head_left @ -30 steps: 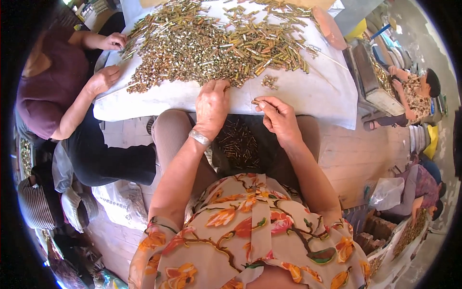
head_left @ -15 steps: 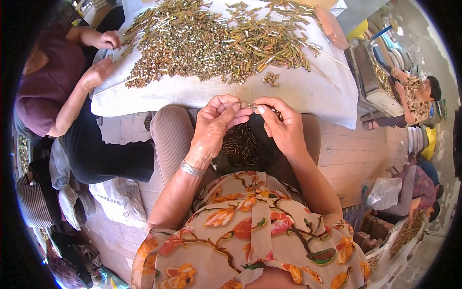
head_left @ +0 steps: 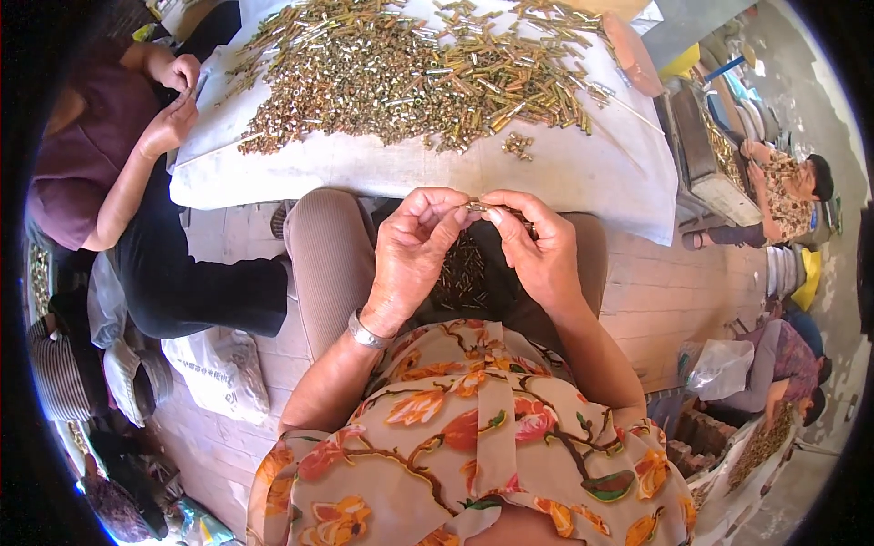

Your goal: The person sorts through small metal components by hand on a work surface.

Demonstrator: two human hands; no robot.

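Both hands meet over my lap, near the table's front edge. My left hand (head_left: 414, 244) is closed, thumb and index finger pinching one end of a small brass-coloured metal fitting (head_left: 474, 207). The other end sits between the thumb and index finger of my right hand (head_left: 539, 250), also closed. Fingertips partly cover the fitting, so I cannot tell whether it is one piece or two touching. Below the hands, between my knees, a dark container holds many thin metal pieces (head_left: 462, 273). Ahead, a large heap of small brass-coloured tubes and rings (head_left: 364, 86) lies on a white-covered table (head_left: 300, 175).
A small cluster of metal pieces (head_left: 517, 146) lies apart from the heap. At the left, a person in a dark top (head_left: 91, 150) sits at the table's corner, hands together. A white plastic bag (head_left: 218, 373) stands on the floor. Other people work at the right.
My hands have come closer together, and the metal parts at their fingertips now meet. The neighbour's hands have left the table edge and come together.
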